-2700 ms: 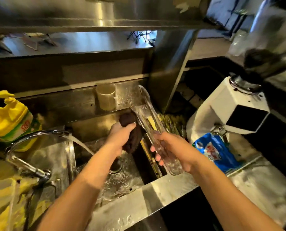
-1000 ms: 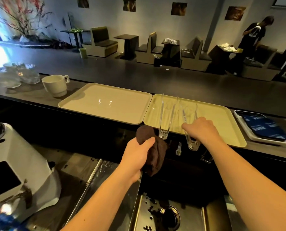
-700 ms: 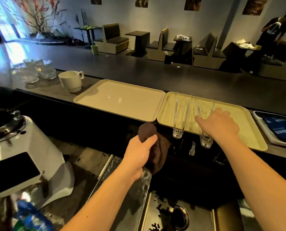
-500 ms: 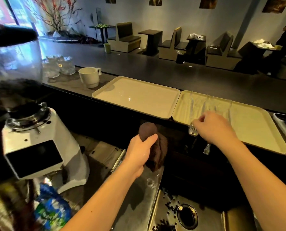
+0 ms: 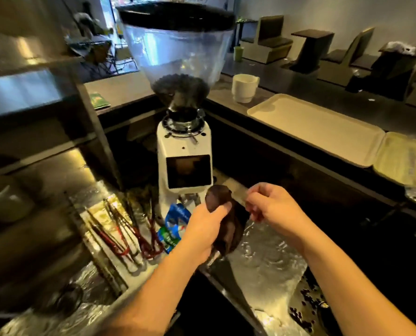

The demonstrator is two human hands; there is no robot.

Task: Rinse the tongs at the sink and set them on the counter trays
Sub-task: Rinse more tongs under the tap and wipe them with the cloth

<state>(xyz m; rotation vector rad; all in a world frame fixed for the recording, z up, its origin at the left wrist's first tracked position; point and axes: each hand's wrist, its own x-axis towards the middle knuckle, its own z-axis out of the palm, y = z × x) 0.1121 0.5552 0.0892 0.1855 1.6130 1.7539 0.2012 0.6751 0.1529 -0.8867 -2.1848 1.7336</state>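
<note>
Left hand (image 5: 205, 226) grips a dark brown cloth (image 5: 222, 214), fingers and thumb curled round it, the wad sticking up above the thumb and hanging down below the palm. Right hand (image 5: 272, 208) just beside it, fingers loosely curled, nothing in it that I can make out; fingertips near the cloth, contact unclear. Both hands are over a wet steel drainboard (image 5: 265, 267). Dark coffee beans (image 5: 304, 309) lie scattered at its near right edge.

Left of the hands, a bunch of red-and-dark tongs or utensils (image 5: 126, 229) lies on the steel surface, too blurred to tell which. A blue packet (image 5: 174, 223) sits between them and the left hand.

Behind the hands a white coffee grinder (image 5: 185, 161) stands upright; its clear hopper (image 5: 177, 47) is black-lidded, with a small amount of beans at the bottom.

Farther right on the dark table (image 5: 347, 100), two cream trays side by side, edges touching: the left tray (image 5: 313, 127) bare, the right tray (image 5: 406, 161) cut off by the frame edge, clear tongs on it not discernible here. A white mug (image 5: 244, 87) stands beyond the left tray. Seats and small tables at the back.
</note>
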